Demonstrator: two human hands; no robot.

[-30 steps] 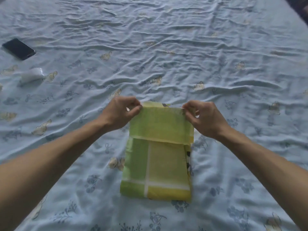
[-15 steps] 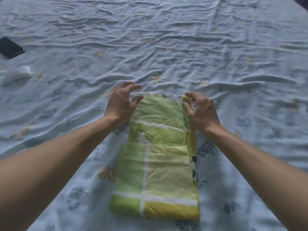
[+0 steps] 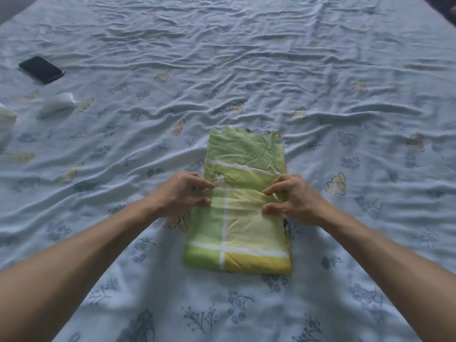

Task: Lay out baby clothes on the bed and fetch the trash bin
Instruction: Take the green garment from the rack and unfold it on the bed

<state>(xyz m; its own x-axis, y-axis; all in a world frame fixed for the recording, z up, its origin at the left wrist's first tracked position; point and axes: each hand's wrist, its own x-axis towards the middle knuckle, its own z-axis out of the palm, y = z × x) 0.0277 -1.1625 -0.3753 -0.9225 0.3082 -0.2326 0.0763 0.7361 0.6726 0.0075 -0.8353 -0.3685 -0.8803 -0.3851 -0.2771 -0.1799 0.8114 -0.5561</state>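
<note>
A folded green and yellow baby cloth (image 3: 243, 225) with white stripes lies on the light blue bed sheet (image 3: 271, 70), in the middle of the head view. Its far flap is spread flat away from me. My left hand (image 3: 181, 195) pinches the cloth's left side at the fold line between fingers and thumb. My right hand (image 3: 292, 197) pinches the right side at the same fold line. No trash bin is in view.
A black phone (image 3: 41, 69) lies at the far left of the bed. A small white crumpled item (image 3: 58, 103) sits near it, and another white object (image 3: 6, 122) shows at the left edge. The wrinkled sheet stretches far ahead and right.
The far flap that both hands held up has been laid flat away from me. Both hands have come back toward me and now pinch the fold line in the cloth's middle.
</note>
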